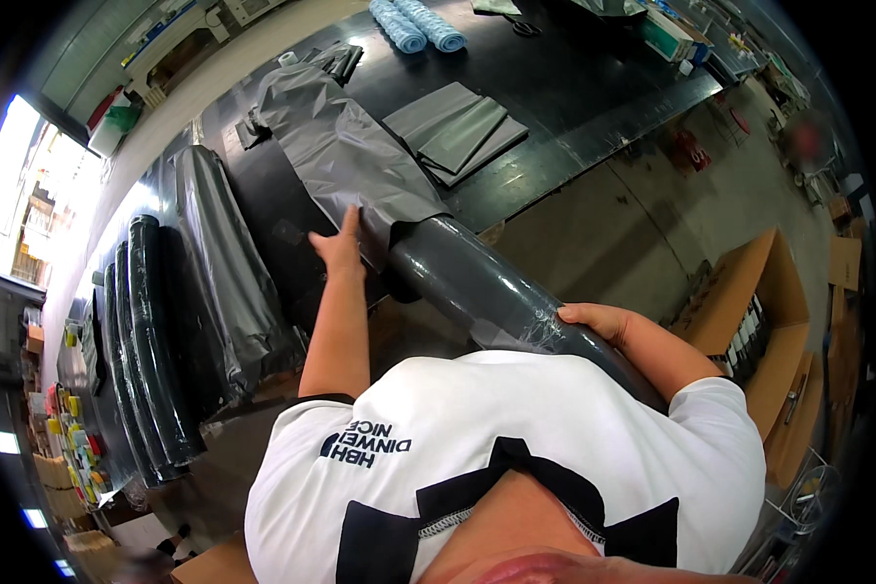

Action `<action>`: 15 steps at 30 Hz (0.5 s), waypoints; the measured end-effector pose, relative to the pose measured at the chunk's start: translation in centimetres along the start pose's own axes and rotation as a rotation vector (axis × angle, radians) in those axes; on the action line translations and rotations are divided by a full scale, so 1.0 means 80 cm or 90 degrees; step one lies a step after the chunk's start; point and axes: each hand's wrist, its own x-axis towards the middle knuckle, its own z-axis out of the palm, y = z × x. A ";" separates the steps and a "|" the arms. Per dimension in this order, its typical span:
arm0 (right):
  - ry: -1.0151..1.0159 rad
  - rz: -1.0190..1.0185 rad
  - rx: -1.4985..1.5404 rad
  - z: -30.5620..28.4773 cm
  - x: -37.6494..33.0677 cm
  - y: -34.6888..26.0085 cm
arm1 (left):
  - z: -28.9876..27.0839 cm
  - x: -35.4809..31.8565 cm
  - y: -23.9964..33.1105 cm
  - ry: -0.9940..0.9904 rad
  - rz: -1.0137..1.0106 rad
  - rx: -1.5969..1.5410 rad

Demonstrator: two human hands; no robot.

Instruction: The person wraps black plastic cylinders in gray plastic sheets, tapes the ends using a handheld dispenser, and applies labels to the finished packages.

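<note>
A thick dark roll (pixel 477 271) in glossy clear film slants from the table's edge down to my right side. Its far end is inside a grey plastic bag (pixel 336 131) that lies crumpled along the table. My right hand (pixel 599 321) is wrapped over the roll's near part, thumb on top; its other fingers are partly hidden. At the bag's left edge is my left hand (pixel 341 251), thumb and forefinger stretched apart. The forefinger's tip meets the bag's edge, and nothing shows in the grasp.
Folded grey bags (pixel 457 131) lie on the black table (pixel 594 107), with two light-blue rolls (pixel 414 27) farther back. To the left are a grey-bagged roll (pixel 219 243) and several black film-wrapped rolls (pixel 156 331). An open cardboard box (pixel 769 331) stands at right.
</note>
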 end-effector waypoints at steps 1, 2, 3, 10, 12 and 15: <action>-0.011 -0.003 0.004 0.003 0.001 -0.004 | -0.002 -0.012 -0.012 -0.104 -0.191 -0.111; -0.020 -0.011 0.011 0.005 0.003 -0.007 | 0.001 -0.031 -0.013 -0.213 -0.380 -0.221; -0.007 -0.006 0.032 0.007 0.006 -0.009 | 0.004 -0.060 -0.001 -0.237 -0.401 -0.249; 0.000 0.038 0.135 -0.024 0.093 -0.069 | 0.023 -0.194 0.038 -0.266 -0.463 -0.146; 0.022 0.043 0.096 -0.024 0.141 -0.105 | 0.038 -0.160 0.003 -0.257 -0.430 -0.185; 0.070 -0.011 0.025 -0.004 0.236 -0.181 | 0.061 -0.055 -0.003 -0.284 -0.331 -0.237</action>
